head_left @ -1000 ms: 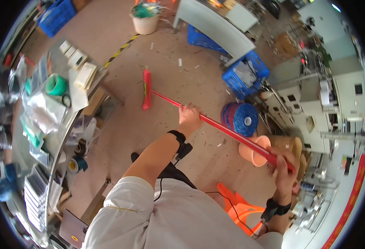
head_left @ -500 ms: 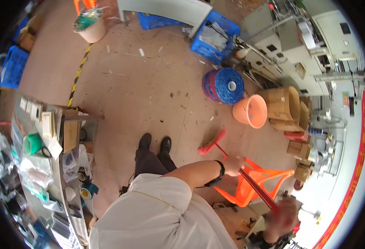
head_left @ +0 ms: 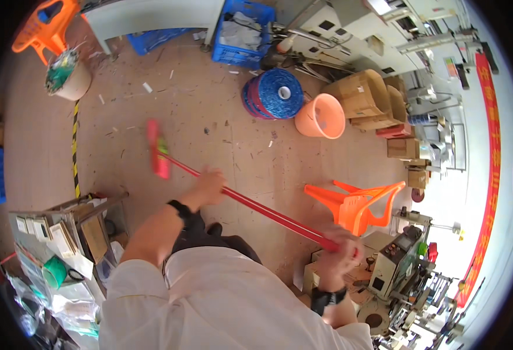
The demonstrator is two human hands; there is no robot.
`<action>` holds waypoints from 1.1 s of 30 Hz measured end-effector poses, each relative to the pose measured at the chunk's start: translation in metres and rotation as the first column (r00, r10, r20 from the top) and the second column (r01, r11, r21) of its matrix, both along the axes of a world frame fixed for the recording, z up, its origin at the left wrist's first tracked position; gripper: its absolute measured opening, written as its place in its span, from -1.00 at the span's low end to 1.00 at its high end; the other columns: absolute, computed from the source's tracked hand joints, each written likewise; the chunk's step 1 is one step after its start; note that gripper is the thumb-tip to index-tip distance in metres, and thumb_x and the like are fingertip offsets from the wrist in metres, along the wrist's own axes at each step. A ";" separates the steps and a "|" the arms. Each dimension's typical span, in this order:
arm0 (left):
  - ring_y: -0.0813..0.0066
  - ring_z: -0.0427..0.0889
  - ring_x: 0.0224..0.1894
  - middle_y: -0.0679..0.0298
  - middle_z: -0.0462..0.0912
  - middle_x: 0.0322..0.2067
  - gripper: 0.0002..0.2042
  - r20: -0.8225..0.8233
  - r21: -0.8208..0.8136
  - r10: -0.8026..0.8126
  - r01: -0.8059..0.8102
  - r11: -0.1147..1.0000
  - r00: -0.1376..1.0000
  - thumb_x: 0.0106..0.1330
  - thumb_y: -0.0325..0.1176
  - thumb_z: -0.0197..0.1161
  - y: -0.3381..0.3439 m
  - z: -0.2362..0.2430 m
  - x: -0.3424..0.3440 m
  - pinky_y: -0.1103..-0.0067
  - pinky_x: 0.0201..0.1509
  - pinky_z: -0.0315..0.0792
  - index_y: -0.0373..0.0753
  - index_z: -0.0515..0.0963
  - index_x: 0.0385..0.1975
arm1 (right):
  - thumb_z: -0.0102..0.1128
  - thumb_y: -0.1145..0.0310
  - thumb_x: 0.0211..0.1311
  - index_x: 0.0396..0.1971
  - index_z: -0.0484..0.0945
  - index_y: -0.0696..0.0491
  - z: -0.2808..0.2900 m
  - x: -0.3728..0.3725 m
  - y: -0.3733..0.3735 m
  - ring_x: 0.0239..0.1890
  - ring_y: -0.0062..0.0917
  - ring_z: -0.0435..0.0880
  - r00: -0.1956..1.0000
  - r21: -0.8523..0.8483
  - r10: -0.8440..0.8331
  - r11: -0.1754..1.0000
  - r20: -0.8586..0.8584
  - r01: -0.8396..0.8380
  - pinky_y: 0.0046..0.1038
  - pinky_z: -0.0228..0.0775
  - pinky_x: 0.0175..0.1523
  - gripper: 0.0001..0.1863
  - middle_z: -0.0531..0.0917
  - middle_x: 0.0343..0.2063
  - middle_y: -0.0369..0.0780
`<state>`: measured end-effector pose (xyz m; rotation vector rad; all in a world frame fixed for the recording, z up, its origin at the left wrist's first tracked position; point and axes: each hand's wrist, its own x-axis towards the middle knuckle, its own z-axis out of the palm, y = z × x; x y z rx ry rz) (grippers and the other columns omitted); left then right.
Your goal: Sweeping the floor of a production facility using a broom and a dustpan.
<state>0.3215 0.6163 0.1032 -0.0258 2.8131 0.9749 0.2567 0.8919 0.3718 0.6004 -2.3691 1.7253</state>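
A red broom (head_left: 274,217) slants across the view, its long handle running from near my right side down to the floor at the left. The broom head, pinkish red with a yellow-green patch, is smeared by motion and is over the scrap-strewn floor. My left hand (head_left: 209,184) is closed round the lower part of the handle. Near the handle's upper end, my right hand (head_left: 339,256) is wrapped round it and slightly blurred. Small pale scraps (head_left: 146,87) are scattered on the brown floor beyond the broom.
An orange stool (head_left: 355,204) stands right of the handle, near a machine (head_left: 396,265). Farther off are a pink bin (head_left: 321,116), a blue spool (head_left: 282,96), cardboard boxes (head_left: 358,93) and a blue crate (head_left: 242,55). A cluttered workbench (head_left: 107,204) is at left, a full bucket (head_left: 72,84) beyond.
The broom head has swung from the right of my feet to the left, with both hands still on the handle. My view has turned, so the surroundings shift.
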 end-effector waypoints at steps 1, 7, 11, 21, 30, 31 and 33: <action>0.17 0.61 -0.22 0.10 0.63 -0.47 -0.81 0.077 -0.020 0.077 -0.076 0.997 0.994 -0.14 -0.24 0.29 -0.015 0.002 0.004 0.18 0.06 0.30 -0.19 0.67 -0.56 | 0.00 0.23 0.39 -0.45 0.53 0.13 -0.007 0.003 -0.002 -0.44 -0.43 0.62 0.999 0.125 -0.009 0.992 0.046 0.003 -0.37 0.52 -0.23 -0.70 0.62 -0.51 -0.15; 0.12 0.63 -0.27 0.06 0.64 -0.48 -0.80 0.063 -0.147 -0.057 0.066 0.987 0.996 -0.14 -0.24 0.27 0.033 0.042 -0.056 0.21 -0.04 0.36 -0.23 0.66 -0.60 | -0.06 -0.11 0.40 -0.28 0.51 0.07 0.042 -0.027 0.052 -0.47 -0.49 0.61 0.851 0.037 -0.255 0.963 0.459 0.269 -0.49 0.51 -0.35 -0.52 0.67 -0.29 -0.13; 0.07 0.59 -0.41 0.12 0.53 -0.65 -0.67 -0.380 0.200 -0.036 0.120 0.973 0.924 0.13 -0.07 0.31 0.161 0.105 -0.145 0.17 -0.26 0.37 -0.17 0.61 -0.72 | 0.03 0.02 0.32 -0.43 0.46 0.05 0.147 -0.054 0.114 -0.47 -0.43 0.60 0.972 -0.154 -0.231 0.963 -0.035 0.223 -0.42 0.46 -0.42 -0.63 0.60 -0.47 -0.17; 0.18 0.52 0.02 0.28 0.66 -0.27 -0.75 -0.236 0.313 -0.013 0.089 0.945 0.972 0.10 -0.09 0.28 0.237 0.079 -0.321 0.10 0.10 0.25 -0.10 0.68 -0.36 | -0.09 0.20 0.42 -0.39 0.47 0.14 0.111 -0.202 0.039 -0.57 -0.47 0.55 0.858 0.664 0.426 0.734 -0.287 -0.142 -0.45 0.42 -0.43 -0.68 0.64 -0.48 -0.09; 0.28 0.56 -0.10 0.30 0.59 -0.43 -0.89 -0.144 0.121 -0.007 0.025 0.992 0.990 -0.03 -0.20 0.26 0.122 0.052 -0.316 0.24 0.01 0.29 -0.04 0.56 -0.65 | -0.18 0.22 0.47 -0.44 0.42 0.13 0.060 -0.302 0.050 -0.59 -0.53 0.55 0.989 -0.041 0.117 0.992 -0.087 -0.120 -0.56 0.35 -0.53 -0.66 0.67 -0.45 -0.08; 0.24 0.59 -0.13 0.26 0.62 -0.43 -0.88 -0.093 0.037 -0.046 0.049 0.998 0.995 -0.04 -0.19 0.28 0.101 0.049 -0.309 0.24 -0.02 0.34 -0.05 0.60 -0.60 | -0.14 0.21 0.47 -0.41 0.43 0.13 0.042 -0.298 0.050 -0.59 -0.54 0.55 0.997 -0.054 0.079 0.996 0.012 -0.078 -0.56 0.37 -0.51 -0.67 0.68 -0.43 -0.07; 0.15 0.64 -0.22 0.16 0.65 -0.45 -0.82 0.104 -0.045 -0.060 0.065 0.997 0.993 -0.04 -0.16 0.30 0.066 0.048 -0.302 0.23 -0.12 0.43 -0.09 0.65 -0.52 | -0.11 0.21 0.47 -0.37 0.45 0.13 0.014 -0.296 0.046 -0.60 -0.55 0.56 0.994 -0.075 0.040 0.997 0.105 -0.032 -0.56 0.38 -0.50 -0.68 0.68 -0.42 -0.07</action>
